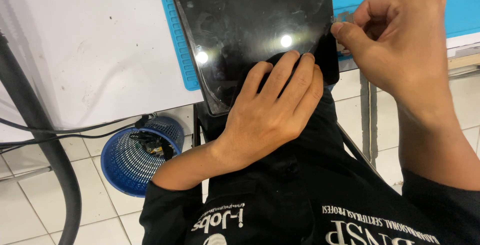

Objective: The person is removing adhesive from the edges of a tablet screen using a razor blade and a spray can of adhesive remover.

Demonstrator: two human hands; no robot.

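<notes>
White tiled floor point(30, 210) below a white table point(90, 50); blue mesh basket point(131, 162) and black cables point(50, 135) underneath.

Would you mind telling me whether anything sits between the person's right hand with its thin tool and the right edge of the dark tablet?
Nothing visible does. The right hand pinches a small thin tool right at the edge of the tablet. The left hand rests flat on the glass lower down, clear of that spot.

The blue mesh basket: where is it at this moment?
In the head view the blue mesh basket stands on the tiled floor at lower left, below the table edge, left of the person's left hand and forearm, beside black cables.
</notes>
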